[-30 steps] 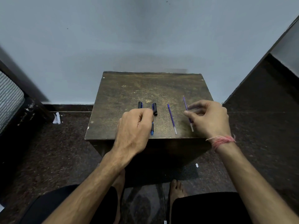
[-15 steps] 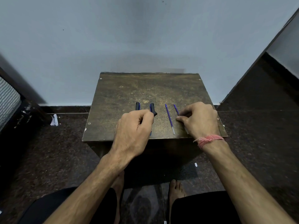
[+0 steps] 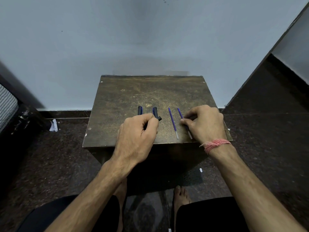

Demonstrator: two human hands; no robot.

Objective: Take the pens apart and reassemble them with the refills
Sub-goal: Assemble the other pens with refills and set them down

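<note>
Two hands work over the small brown table (image 3: 150, 91), which stands against the pale wall (image 3: 133, 39) on a dark speckled floor (image 3: 50, 156). Since a second ago the right hand (image 3: 207, 124) has come in from the table's right edge, and the right refill (image 3: 180, 113) it pinches between thumb and forefinger has come with it, now lying just beside the left refill (image 3: 173, 122) instead of well apart. The left refill lies flat and untouched, in the same place as before. The left hand (image 3: 138, 133) has barely shifted; its fingers stay curled over the two pens, and it appears to grip the right pen (image 3: 155, 112), whose dark clip end pokes out past the knuckles. Whether it also grips the left pen (image 3: 140, 110) cannot be told, since only that pen's far end shows beyond the hand. A pink thread band (image 3: 215, 144) circles the right wrist. White paper scrap (image 3: 53, 125) lies on the floor left of the table.
</note>
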